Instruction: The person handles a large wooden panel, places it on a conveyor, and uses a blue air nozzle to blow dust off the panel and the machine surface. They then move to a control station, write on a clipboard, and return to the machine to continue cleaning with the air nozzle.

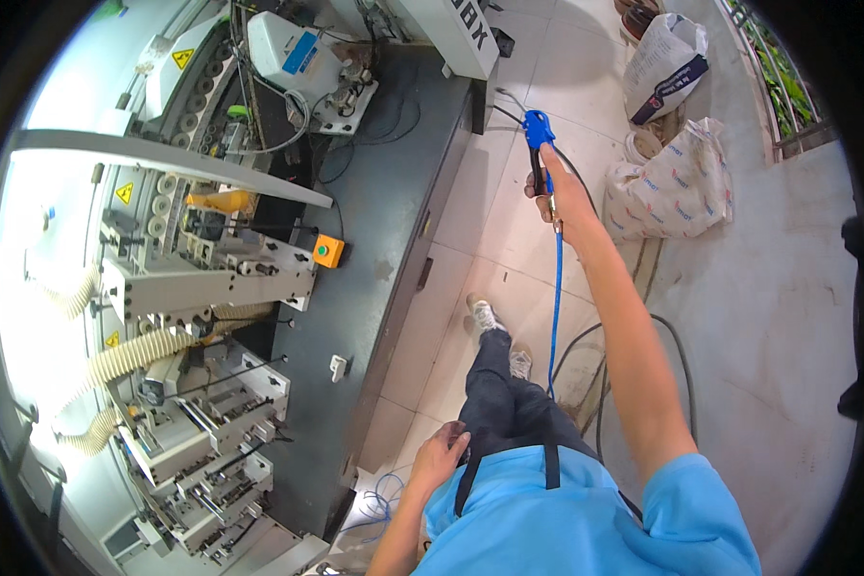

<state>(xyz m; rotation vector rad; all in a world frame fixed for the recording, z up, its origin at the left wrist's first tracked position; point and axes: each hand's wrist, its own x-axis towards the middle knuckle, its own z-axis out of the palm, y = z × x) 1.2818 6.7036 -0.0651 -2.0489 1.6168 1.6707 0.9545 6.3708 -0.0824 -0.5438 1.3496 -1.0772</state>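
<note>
My right hand [564,197] is wrapped round a blue air blow gun [540,130] with a black lever, held out ahead over the tiled floor. From the brass fitting [555,213] at its lower end, a blue air hose [559,307] runs down past my legs. Beside my left thigh hangs my left hand [439,455], its fingers loosely bent and slightly apart, with nothing seen in it. To the left stands a long machine with a dark grey bed [379,192], rollers and guide rails, apart from both hands.
An orange box with a green button [328,251] and a small white part [338,367] sit on the machine bed. Ridged cream hoses [139,353] cross the machine. White sacks [672,182] stand by the right wall. A dark cable [686,360] and a coiled blue hose [384,499] lie on the floor.
</note>
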